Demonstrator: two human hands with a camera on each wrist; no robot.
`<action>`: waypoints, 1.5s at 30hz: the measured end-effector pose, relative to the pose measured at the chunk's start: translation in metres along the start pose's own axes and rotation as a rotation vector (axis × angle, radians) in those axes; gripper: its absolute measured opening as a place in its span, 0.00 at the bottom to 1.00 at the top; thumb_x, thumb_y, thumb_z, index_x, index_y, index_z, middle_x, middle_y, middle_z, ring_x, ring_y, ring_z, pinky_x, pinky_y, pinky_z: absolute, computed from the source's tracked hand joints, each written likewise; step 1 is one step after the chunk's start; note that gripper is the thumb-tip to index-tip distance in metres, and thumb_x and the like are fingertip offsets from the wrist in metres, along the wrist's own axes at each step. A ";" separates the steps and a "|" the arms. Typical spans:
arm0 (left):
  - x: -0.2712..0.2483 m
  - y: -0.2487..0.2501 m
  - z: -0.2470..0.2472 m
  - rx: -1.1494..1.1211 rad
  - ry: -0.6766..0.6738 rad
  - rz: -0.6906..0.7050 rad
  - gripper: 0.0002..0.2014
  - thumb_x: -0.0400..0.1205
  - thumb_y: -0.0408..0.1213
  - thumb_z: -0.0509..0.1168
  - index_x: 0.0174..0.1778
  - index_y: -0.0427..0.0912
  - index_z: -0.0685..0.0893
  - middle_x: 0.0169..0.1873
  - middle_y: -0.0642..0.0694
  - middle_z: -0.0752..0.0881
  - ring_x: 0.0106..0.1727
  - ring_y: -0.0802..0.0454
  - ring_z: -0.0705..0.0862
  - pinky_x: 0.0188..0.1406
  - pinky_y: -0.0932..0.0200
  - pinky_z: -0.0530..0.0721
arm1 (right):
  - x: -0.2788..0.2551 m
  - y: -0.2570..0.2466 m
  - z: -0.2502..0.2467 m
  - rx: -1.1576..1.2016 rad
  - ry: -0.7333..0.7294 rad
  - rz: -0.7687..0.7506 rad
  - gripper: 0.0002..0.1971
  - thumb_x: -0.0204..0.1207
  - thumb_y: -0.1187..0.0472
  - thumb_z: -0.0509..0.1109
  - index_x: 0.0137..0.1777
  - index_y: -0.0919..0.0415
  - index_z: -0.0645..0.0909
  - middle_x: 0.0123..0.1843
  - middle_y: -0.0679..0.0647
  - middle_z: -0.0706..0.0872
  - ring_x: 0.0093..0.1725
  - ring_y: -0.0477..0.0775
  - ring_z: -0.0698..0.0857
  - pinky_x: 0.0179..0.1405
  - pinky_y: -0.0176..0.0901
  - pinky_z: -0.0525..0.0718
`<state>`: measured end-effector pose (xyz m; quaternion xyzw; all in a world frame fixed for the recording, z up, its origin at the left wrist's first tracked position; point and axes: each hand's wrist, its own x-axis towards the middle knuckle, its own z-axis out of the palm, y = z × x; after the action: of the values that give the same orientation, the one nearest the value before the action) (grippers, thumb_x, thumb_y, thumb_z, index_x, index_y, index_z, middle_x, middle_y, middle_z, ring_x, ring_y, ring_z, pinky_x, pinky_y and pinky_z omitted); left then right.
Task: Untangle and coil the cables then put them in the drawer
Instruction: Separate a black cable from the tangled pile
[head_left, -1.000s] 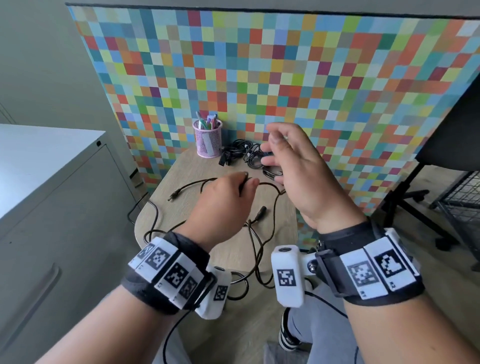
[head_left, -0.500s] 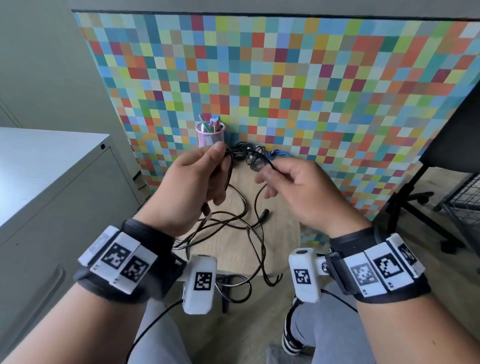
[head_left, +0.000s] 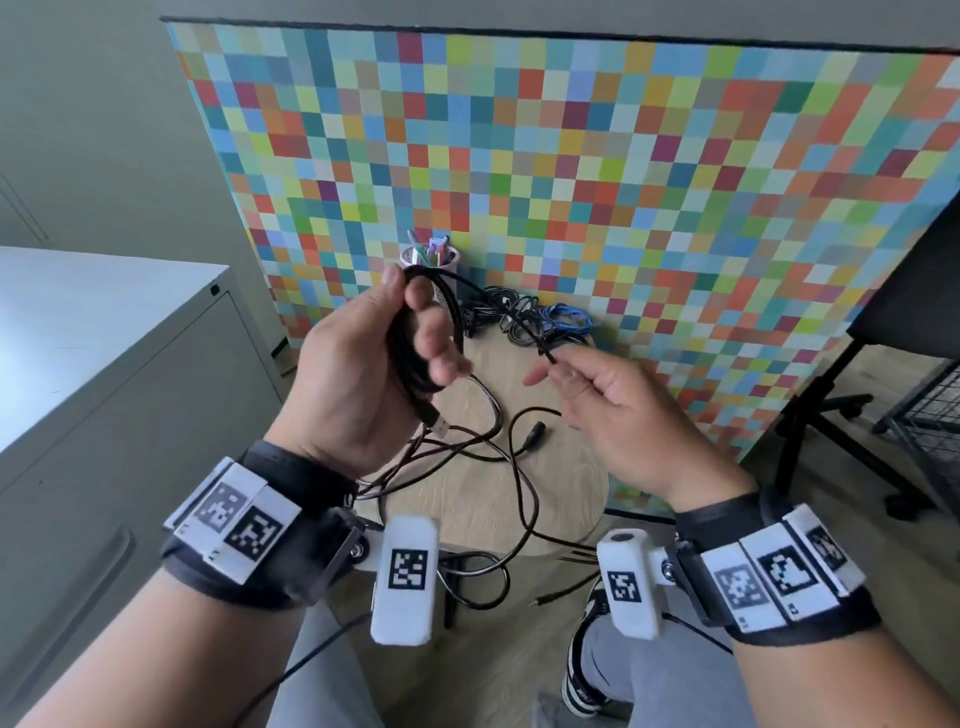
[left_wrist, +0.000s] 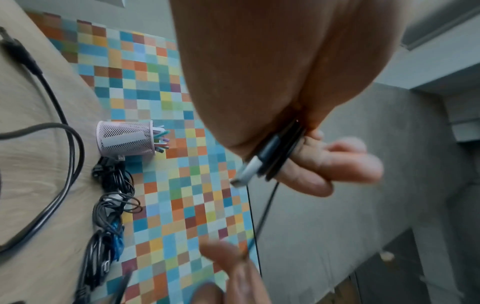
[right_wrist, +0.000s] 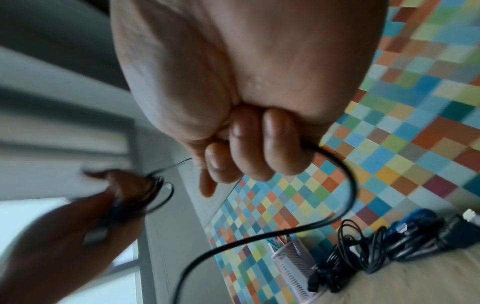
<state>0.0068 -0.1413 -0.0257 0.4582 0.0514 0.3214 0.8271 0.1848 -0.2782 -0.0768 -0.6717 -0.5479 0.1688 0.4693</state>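
My left hand (head_left: 410, 332) is raised over the small wooden table (head_left: 566, 488) and grips a black cable wound in loops (head_left: 402, 338) round its fingers. A USB plug (head_left: 439, 425) sticks out below the palm; in the left wrist view the plug (left_wrist: 246, 172) lies against the loops (left_wrist: 283, 158). My right hand (head_left: 582, 384) pinches the free strand of the same cable (head_left: 545, 354) to the right of the coil. In the right wrist view that strand (right_wrist: 348, 185) curves down from the curled fingers (right_wrist: 259, 148). More loose black cable (head_left: 498, 457) trails across the table and over its front edge.
A heap of black cables (head_left: 514, 317) and a blue cable (head_left: 566, 319) lies at the table's back edge beside a pink mesh pen cup (head_left: 454, 257). A grey metal cabinet (head_left: 104, 364) stands on the left. A black office chair (head_left: 909, 312) and wire basket (head_left: 930, 415) stand right.
My left hand rose from the table with the cable and now holds it in loops. My right hand, open a second ago, closed on the strand and moved down to the right.
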 end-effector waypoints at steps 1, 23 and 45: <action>0.000 -0.003 0.003 -0.014 0.007 0.013 0.17 0.93 0.46 0.49 0.42 0.44 0.74 0.26 0.48 0.82 0.24 0.51 0.83 0.33 0.58 0.85 | 0.000 0.001 0.003 -0.107 -0.025 0.023 0.12 0.92 0.51 0.60 0.57 0.43 0.87 0.30 0.44 0.79 0.31 0.51 0.76 0.36 0.47 0.79; -0.009 -0.030 0.000 0.902 -0.289 -0.273 0.29 0.94 0.50 0.51 0.35 0.35 0.83 0.18 0.49 0.72 0.22 0.48 0.69 0.25 0.62 0.74 | -0.006 -0.041 -0.023 -0.033 -0.062 -0.058 0.02 0.75 0.54 0.83 0.45 0.47 0.93 0.37 0.62 0.91 0.38 0.70 0.87 0.41 0.70 0.87; -0.020 -0.021 -0.002 0.212 -0.245 -0.229 0.18 0.87 0.46 0.55 0.34 0.46 0.79 0.22 0.52 0.62 0.22 0.56 0.58 0.23 0.60 0.70 | 0.000 -0.034 0.007 0.286 -0.117 -0.125 0.14 0.86 0.52 0.67 0.50 0.65 0.81 0.25 0.37 0.74 0.24 0.37 0.70 0.26 0.26 0.67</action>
<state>0.0006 -0.1591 -0.0477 0.5697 0.0358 0.1601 0.8053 0.1594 -0.2768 -0.0526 -0.5515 -0.5854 0.2544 0.5371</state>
